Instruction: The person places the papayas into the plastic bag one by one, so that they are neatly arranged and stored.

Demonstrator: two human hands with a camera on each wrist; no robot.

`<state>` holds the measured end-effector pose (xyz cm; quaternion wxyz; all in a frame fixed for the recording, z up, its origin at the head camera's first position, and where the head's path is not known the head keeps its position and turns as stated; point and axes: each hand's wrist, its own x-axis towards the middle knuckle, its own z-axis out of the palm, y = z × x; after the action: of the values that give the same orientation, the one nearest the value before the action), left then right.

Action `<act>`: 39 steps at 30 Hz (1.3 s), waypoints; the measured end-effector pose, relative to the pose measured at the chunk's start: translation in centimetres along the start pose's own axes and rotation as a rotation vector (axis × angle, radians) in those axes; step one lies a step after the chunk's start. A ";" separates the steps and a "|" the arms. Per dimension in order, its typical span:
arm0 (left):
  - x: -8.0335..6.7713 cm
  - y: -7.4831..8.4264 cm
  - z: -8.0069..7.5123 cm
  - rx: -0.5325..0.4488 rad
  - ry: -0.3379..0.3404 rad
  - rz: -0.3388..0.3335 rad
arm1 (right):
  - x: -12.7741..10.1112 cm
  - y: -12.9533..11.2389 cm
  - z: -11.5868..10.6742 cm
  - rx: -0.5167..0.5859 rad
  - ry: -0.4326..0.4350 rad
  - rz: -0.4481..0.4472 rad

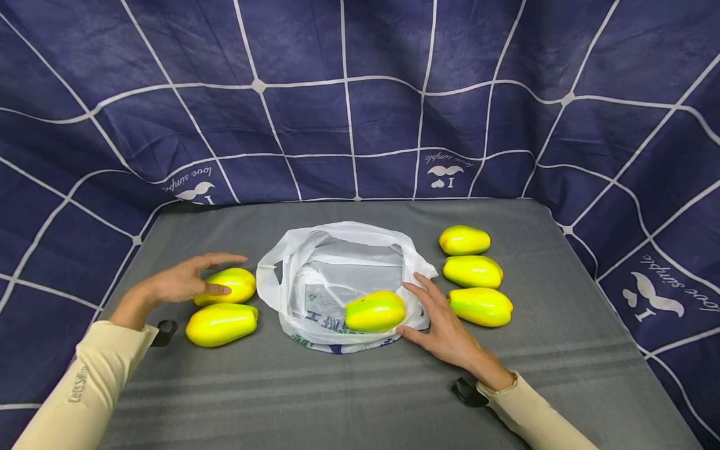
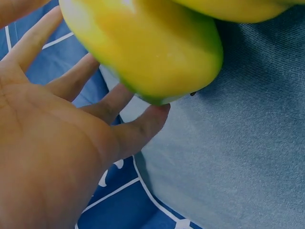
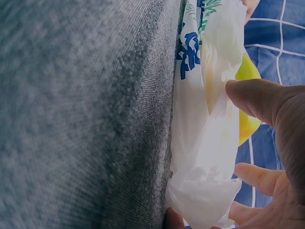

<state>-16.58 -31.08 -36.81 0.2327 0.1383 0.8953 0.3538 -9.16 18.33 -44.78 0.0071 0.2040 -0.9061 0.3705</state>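
Observation:
My left hand (image 1: 182,281) reaches over the farther of two yellow-green papayas (image 1: 240,286) on the left. Its fingers spread along the far side, the thumb over the near side. In the left wrist view, fingertips meet the edge of that papaya (image 2: 152,52); I cannot tell how firmly. A white plastic bag (image 1: 365,234) lies mid-table, its mouth spread wide. One papaya (image 1: 375,311) lies in its mouth, at the front right. With fingers spread, my right hand (image 1: 447,331) touches the bag's right side. The right wrist view shows the thumb against the bag (image 3: 209,133).
Another papaya (image 1: 222,325) lies just in front of the left one. Three more papayas (image 1: 472,271) form a column right of the bag. Grey cloth (image 1: 349,400) covers the table, and a blue checked curtain (image 1: 388,119) hangs behind and at both sides.

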 end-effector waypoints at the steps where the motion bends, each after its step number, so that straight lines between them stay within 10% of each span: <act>1: 0.0 0.0 0.1 0.002 -0.005 -0.003 | 0.0 0.0 0.0 0.000 0.000 -0.001; 19: -0.1 -0.6 0.6 -0.024 -0.075 0.028 | -0.1 0.1 0.0 -0.001 0.001 0.003; 39: -0.6 0.0 -0.2 0.067 0.075 0.081 | 0.0 0.1 0.1 -0.009 0.000 0.003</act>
<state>-16.15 -31.40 -36.49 0.1799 0.1687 0.9084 0.3376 -9.13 18.36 -44.87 0.0073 0.2024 -0.9082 0.3663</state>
